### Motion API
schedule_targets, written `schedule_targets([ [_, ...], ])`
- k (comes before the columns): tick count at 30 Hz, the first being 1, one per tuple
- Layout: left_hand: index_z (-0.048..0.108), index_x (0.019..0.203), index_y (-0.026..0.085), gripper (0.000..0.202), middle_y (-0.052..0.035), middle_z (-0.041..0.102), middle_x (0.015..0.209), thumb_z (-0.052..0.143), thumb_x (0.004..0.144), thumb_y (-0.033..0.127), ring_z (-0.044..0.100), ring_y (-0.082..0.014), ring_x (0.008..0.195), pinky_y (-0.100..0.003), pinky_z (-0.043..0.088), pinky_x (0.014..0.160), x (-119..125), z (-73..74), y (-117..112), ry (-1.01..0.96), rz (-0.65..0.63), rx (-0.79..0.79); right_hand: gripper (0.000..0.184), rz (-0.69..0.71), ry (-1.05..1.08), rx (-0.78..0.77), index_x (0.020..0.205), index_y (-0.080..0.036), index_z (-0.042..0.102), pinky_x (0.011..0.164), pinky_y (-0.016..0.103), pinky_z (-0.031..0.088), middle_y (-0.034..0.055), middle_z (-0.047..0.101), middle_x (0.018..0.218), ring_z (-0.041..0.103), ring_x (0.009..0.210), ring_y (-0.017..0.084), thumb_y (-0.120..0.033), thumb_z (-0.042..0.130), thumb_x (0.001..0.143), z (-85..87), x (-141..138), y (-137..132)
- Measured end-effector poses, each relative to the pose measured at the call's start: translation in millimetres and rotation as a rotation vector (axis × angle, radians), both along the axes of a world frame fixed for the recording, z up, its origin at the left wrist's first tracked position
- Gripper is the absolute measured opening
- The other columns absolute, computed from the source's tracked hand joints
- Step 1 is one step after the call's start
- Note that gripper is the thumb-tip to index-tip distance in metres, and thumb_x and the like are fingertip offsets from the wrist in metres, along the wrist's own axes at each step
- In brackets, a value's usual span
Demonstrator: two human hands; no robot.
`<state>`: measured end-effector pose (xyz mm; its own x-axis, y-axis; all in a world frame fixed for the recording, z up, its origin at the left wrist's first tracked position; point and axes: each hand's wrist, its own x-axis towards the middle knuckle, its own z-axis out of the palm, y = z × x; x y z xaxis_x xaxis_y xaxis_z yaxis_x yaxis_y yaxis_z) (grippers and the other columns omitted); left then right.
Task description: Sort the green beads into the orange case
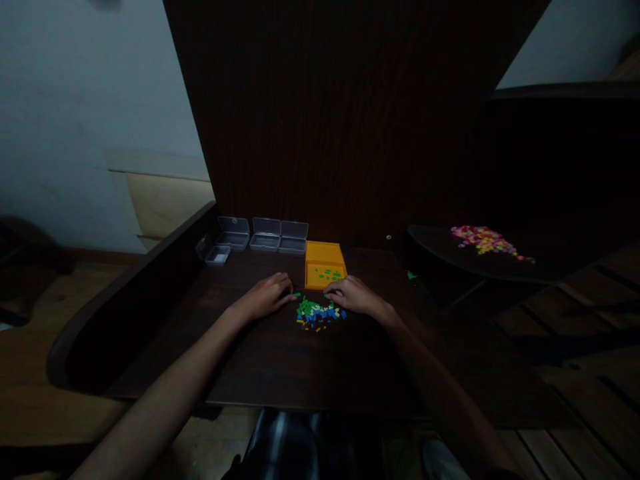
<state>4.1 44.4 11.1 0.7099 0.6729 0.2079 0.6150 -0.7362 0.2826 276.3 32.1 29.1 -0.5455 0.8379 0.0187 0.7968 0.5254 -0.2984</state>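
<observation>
Head view: brick pile (pixel 320 313) lay between left hand (pixel 267 295) and right hand (pixel 354 295), slightly nearside on desk (pixel 280 373); fingers (pixel 283 283) curled at green bricks (pixel 297 295), whether pinching couldn't tell.

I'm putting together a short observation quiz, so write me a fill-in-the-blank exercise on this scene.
1. The small pieces inside the yellow-orange box are ____ in colour.
2. The lids of the clear boxes are not closed but ____.
3. The hand nearer the clear boxes is the person's ____ one.
4. The mostly pink and yellow heap lies toward the picture's ____ edge.

Missing words: green; open; left; right.
</observation>
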Motion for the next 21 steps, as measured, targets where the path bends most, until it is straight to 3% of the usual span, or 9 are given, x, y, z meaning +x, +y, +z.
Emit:
schedule_targets([
  [4, 0.057, 0.091, 0.019, 0.029, -0.0062, 0.058, 0.094, 0.045, 0.095, 0.044, 0.056, -0.0197, 0.089, -0.031, 0.046, 0.08, -1, 1.2, -1, -0.01, 0.005, 0.007, 0.021, -0.001, 0.145, -0.009, 0.096, -0.018, 0.075, 0.059, 0.021, 0.037, 0.0027, 0.07, 0.072, 0.058, 0.061, 0.012, -0.028, 0.057, 0.088, 2.9, 1, 1],
  [8, 0.058, 0.092, 0.018, 0.03, -0.0066, 0.057, 0.095, 0.047, 0.095, 0.046, 0.056, -0.0202, 0.09, -0.031, 0.046, 0.08, -1, 2.4, -1, -0.002, 0.016, 0.013, 0.027, -0.14, 0.246, 0.09, 0.099, -0.016, 0.075, 0.055, 0.021, 0.035, 0.0015, 0.067, 0.065, 0.055, 0.056, 0.011, -0.032, 0.055, 0.089, 6.0, 1, 6],
  [13, 0.06, 0.101, 0.019, 0.023, -0.0069, 0.057, 0.099, 0.046, 0.096, 0.038, 0.054, -0.021, 0.095, -0.032, 0.046, 0.085, 1, 2.5, -3, -0.026, -0.007, 0.012, 0.025, -0.234, 0.125, 0.133, 0.098, -0.018, 0.076, 0.058, 0.022, 0.037, 0.0033, 0.071, 0.072, 0.06, 0.062, 0.013, -0.031, 0.056, 0.088, 3.6, -2, 16],
  [21, 0.062, 0.093, 0.019, 0.019, -0.007, 0.057, 0.096, 0.045, 0.096, 0.027, 0.053, -0.021, 0.094, -0.034, 0.046, 0.086, 2, -1.6, -1, -0.071, -0.027, 0.0, 0.025, -0.255, 0.051, 0.097, 0.098, -0.021, 0.077, 0.061, 0.023, 0.041, 0.0038, 0.074, 0.077, 0.064, 0.067, 0.015, -0.031, 0.057, 0.087, 3.6, -10, 24],
])
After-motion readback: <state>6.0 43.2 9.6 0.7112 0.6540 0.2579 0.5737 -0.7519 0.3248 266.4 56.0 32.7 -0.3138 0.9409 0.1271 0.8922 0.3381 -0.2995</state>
